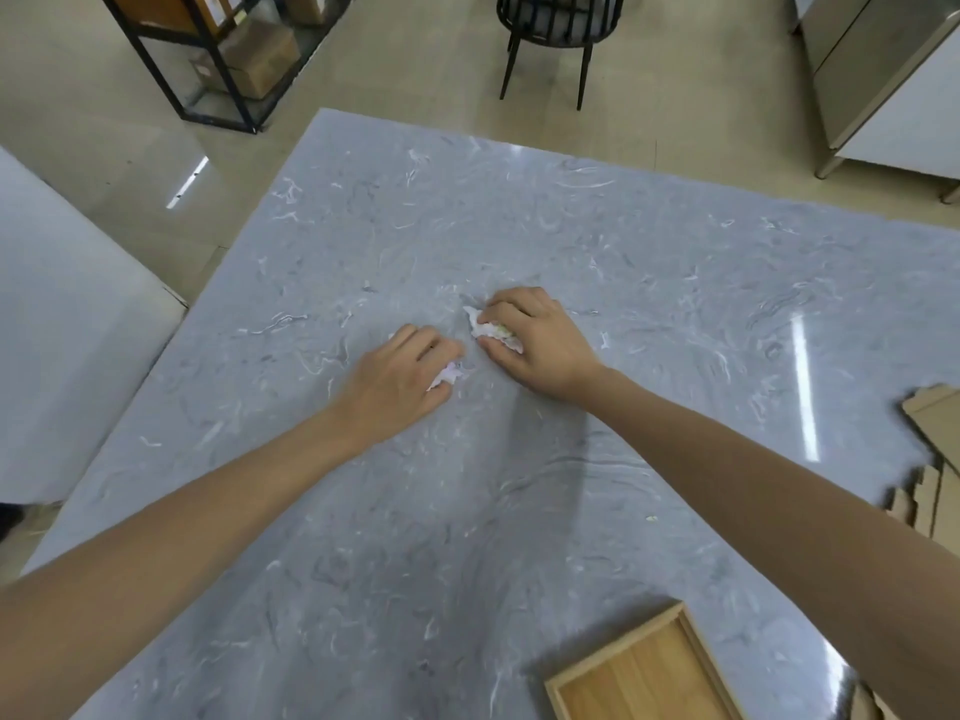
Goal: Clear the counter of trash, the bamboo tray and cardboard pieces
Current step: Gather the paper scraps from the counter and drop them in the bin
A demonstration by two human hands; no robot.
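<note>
Bamboo tray [644,672] nearest; hands [402,379] [535,340] farther off clutch crumpled trash [485,327].

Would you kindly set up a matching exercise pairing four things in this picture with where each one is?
Things:
1. bamboo tray
2. cardboard pieces
3. white crumpled paper
4. black chair

Places:
A. under the fingers of the right hand
B. on the floor beyond the far edge of the counter
C. at the counter's right edge
D. at the counter's near edge, bottom of the view

Pairs: 1-D, 2-C, 3-A, 4-B
</note>
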